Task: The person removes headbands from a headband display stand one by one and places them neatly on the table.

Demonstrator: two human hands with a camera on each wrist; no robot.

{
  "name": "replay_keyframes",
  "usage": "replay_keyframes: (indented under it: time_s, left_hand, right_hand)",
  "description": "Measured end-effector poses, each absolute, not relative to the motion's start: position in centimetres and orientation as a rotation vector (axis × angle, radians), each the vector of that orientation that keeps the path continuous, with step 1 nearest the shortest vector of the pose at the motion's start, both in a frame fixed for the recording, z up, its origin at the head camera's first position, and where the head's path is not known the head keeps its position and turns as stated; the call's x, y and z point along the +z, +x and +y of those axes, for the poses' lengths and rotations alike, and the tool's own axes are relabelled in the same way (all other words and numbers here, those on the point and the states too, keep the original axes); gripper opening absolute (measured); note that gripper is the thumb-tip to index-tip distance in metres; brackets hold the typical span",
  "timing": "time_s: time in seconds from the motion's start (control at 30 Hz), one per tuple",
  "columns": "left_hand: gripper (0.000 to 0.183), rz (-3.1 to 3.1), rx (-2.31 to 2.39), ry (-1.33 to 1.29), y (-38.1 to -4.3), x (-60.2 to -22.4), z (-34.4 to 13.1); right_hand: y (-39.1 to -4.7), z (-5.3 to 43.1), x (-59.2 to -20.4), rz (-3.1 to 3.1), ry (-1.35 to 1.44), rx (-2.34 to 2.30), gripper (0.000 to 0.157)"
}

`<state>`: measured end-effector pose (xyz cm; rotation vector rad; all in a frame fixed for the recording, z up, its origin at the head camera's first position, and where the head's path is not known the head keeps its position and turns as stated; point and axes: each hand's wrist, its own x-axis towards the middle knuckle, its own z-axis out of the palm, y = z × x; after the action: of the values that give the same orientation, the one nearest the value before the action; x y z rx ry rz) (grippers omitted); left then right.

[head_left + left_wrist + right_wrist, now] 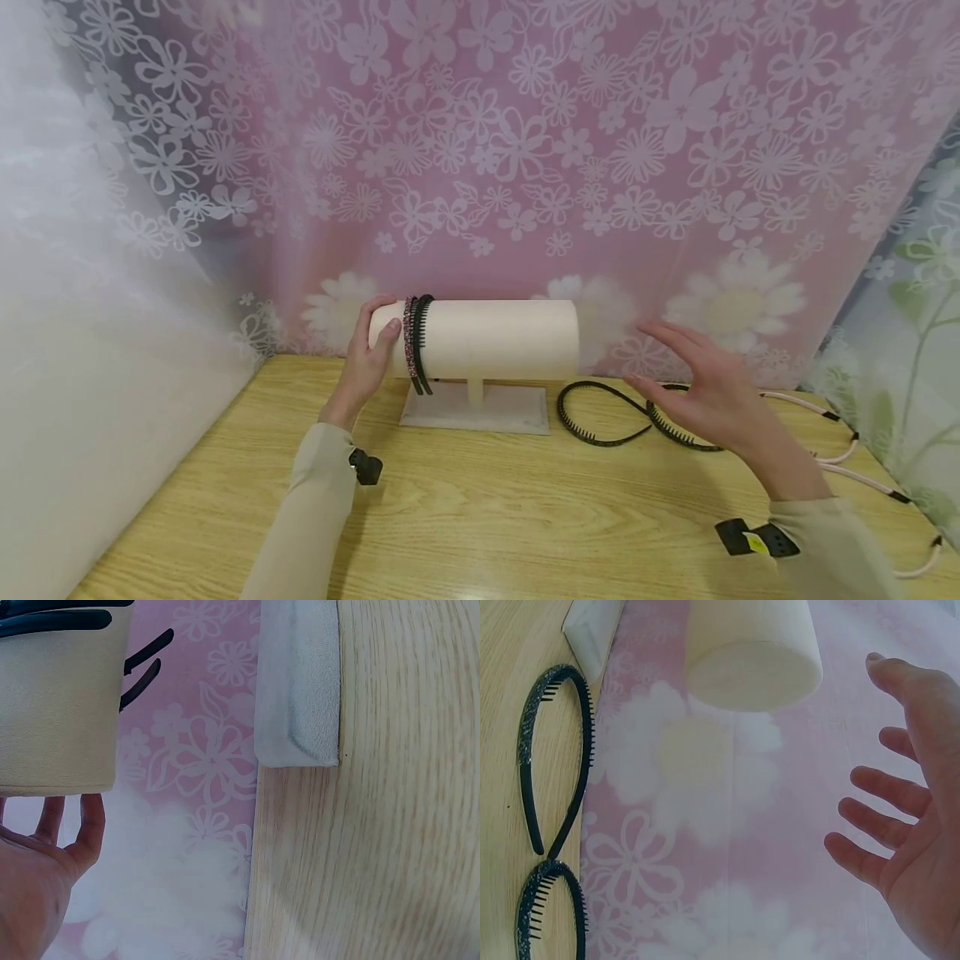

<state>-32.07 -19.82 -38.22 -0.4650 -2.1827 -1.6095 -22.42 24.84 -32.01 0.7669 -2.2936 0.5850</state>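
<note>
A cream headband display stand (pixel 502 337) has a padded horizontal roll on a short post and a flat grey base (pixel 517 417). My left hand (pixel 369 354) grips the left end of the roll, thumb in front and fingers over the top. Just beside the thumb, a pink-glitter headband (pixel 409 337) and a black toothed headband (pixel 421 346) sit close together around the roll. My right hand (pixel 716 400) is raised off the roll's right end with fingers spread and holds nothing. Below it, two black toothed headbands (pixel 526 739) with sparkly outer bands lie on the wood.
Several pale pink headbands (pixel 797 402) with black tips lie along the right side of the wooden table (pixel 480 508). A pink floral curtain (pixel 480 167) hangs close behind the stand, with a white sheet (pixel 112 358) at the left.
</note>
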Motion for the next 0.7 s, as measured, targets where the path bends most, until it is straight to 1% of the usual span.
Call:
replay_keyframes:
  time_s: [0.37, 0.7]
  left_hand:
    - [0.050, -2.181, -1.604, -0.469, -32.0, -38.2, -19.8]
    - [0.050, -2.176, -1.610, -0.463, -32.0, -38.2, -19.8]
  right_hand:
    - [-23.3, 23.4, -31.8, -2.345, 0.791, 0.636, 0.071]
    - [-24.6, 22.1, -31.3, -2.342, 0.820, 0.635, 0.075]
